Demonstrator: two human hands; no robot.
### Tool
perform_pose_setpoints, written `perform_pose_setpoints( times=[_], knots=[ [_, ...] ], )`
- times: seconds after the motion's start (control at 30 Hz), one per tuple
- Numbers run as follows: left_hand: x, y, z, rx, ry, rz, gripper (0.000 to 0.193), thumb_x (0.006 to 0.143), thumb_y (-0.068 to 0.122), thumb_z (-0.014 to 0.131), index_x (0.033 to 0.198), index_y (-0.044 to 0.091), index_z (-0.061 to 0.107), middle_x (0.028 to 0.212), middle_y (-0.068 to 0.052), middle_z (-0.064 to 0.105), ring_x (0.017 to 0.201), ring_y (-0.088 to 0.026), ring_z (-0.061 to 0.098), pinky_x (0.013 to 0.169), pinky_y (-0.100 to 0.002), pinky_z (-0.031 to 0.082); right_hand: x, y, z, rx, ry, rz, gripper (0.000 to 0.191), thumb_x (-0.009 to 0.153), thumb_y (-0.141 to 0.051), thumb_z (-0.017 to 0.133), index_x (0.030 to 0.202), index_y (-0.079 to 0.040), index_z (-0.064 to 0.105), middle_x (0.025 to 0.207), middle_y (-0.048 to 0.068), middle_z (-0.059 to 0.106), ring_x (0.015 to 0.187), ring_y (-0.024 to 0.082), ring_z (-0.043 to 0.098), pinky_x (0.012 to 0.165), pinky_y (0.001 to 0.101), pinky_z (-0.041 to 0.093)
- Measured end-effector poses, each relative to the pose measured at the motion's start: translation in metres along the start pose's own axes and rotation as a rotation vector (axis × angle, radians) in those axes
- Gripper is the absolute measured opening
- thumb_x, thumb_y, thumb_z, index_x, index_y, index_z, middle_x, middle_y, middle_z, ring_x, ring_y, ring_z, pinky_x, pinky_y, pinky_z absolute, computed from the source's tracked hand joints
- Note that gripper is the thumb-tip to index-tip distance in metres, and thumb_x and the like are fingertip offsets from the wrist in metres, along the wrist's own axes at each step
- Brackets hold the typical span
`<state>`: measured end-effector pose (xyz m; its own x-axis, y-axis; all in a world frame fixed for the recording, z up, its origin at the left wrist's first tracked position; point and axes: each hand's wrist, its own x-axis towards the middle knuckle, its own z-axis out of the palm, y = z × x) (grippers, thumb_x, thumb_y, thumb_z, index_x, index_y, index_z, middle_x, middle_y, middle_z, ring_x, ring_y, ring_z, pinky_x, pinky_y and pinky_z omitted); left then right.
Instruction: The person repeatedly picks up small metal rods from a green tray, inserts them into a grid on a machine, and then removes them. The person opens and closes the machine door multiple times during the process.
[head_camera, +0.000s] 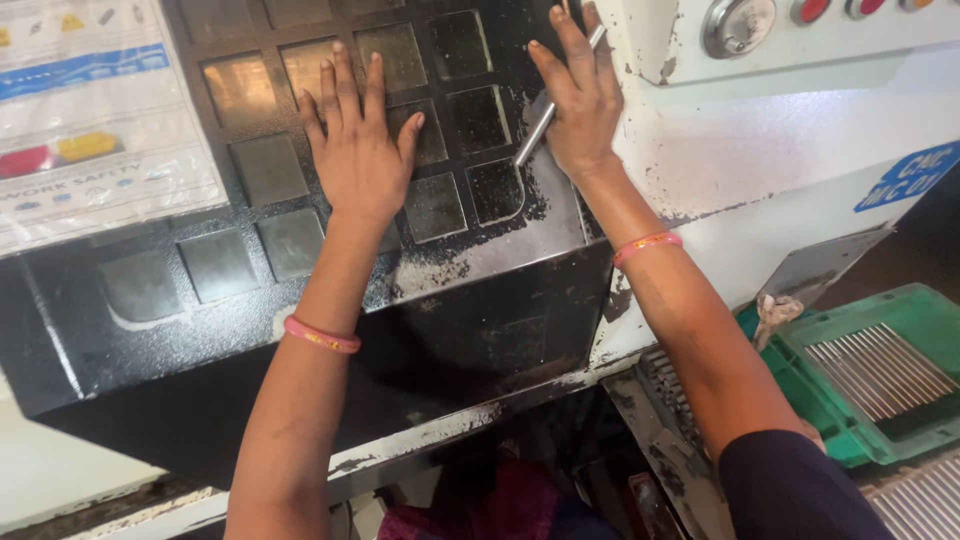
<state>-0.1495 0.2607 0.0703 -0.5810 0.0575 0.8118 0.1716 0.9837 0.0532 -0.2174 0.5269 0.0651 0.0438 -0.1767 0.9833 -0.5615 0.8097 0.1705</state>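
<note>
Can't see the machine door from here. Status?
Left hand flat on black windowed door. Right hand on door edge, holding metal rod. Nothing in the way.

This is a machine shop or factory floor. A large painted-metal machine tool fills the view: its black sliding door (300, 200) has a grid of small square windows and chipped, scuffed paint. At 1 o'clock, the white control panel (800, 30) carries a key switch and round push-buttons. A laminated safety poster (90, 120) hangs at 10 o'clock. At 4 o'clock, a green plastic crate (860, 370) holds rows of slim metal rods, beside grimy, worn steel surfaces.
</note>
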Motion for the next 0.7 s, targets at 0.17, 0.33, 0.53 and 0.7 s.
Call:
perform_pose_setpoints(
  times=[0.17,0.33,0.53,0.7],
  knots=[
    [-0.002,-0.001,0.001,-0.002,0.015,0.002,0.075,0.105,0.058,0.054,0.162,0.013,0.037,0.169,-0.018,0.018,0.155,-0.036,0.020,0.125,-0.058,0.010,-0.002,0.006,0.001,-0.078,-0.064,-0.043,0.040,0.091,0.006,0.070,0.125,-0.012,0.078,0.157,0.006,0.054,0.150,0.039,0.041,0.123,0.0466,0.043],
    [-0.006,-0.002,0.001,0.005,0.019,-0.015,0.074,0.102,0.058,0.055,0.160,0.016,0.038,0.168,-0.018,0.020,0.155,-0.035,0.022,0.126,-0.057,0.011,-0.002,0.008,-0.001,-0.075,-0.129,-0.068,0.042,0.090,0.005,0.071,0.128,-0.012,0.077,0.160,0.010,0.050,0.152,0.042,0.037,0.128,0.0559,0.027],
    [-0.007,0.001,-0.003,0.006,0.029,-0.022,0.073,0.101,0.057,0.055,0.160,0.016,0.038,0.167,-0.018,0.025,0.154,-0.035,0.023,0.126,-0.056,0.012,0.011,0.007,0.001,-0.036,-0.145,-0.015,0.035,0.095,0.003,0.073,0.128,-0.010,0.076,0.159,0.011,0.048,0.148,0.044,0.040,0.127,0.0573,0.028],
    [-0.008,0.001,-0.004,0.017,0.027,-0.016,0.073,0.103,0.057,0.054,0.160,0.015,0.037,0.167,-0.019,0.026,0.154,-0.034,0.023,0.125,-0.057,0.012,0.015,0.003,0.004,-0.022,-0.125,0.078,0.030,0.098,0.002,0.073,0.126,-0.008,0.076,0.157,0.010,0.049,0.142,0.044,0.047,0.119,0.0500,0.043]
  ],
)
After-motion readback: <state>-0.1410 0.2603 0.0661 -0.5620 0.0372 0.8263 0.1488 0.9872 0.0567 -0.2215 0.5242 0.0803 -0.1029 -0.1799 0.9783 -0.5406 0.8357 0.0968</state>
